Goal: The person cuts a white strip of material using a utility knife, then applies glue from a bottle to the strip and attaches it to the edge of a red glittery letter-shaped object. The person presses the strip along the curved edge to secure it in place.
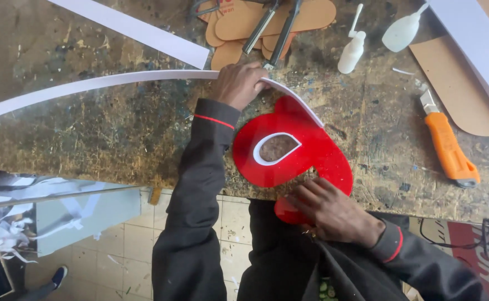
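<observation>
At the far left, a long white strip [88,85] arcs across the stained table [88,139], free along most of its length and standing on edge. Its right end runs under the left hand [240,83], whose fingers are closed on the strip and press it against the top edge of a red shape [297,147]. That shape lies flat at the near edge of the table, partly overhanging it, with a teardrop hole [278,147] already lined by a white rim. From the left hand the strip follows the red outline down its upper right side. The right hand [328,210] rests flat at the lower edge of the red shape, fingers spread and gripping nothing, pinning it down. To do this step well, it seems best to keep the strip upright and tight to the red edge, working along the curve a little at a time, while the flat hand stops the piece from sliding or tipping off the table; the loose left length could drag and pull the bend open, so it wants slack. Further right, above, lie brown cut-outs [255,22] under metal tools [280,28], then two white squeeze bottles [353,50]. An orange knife [449,147] lies well apart at the right, beside brown card [461,89].
</observation>
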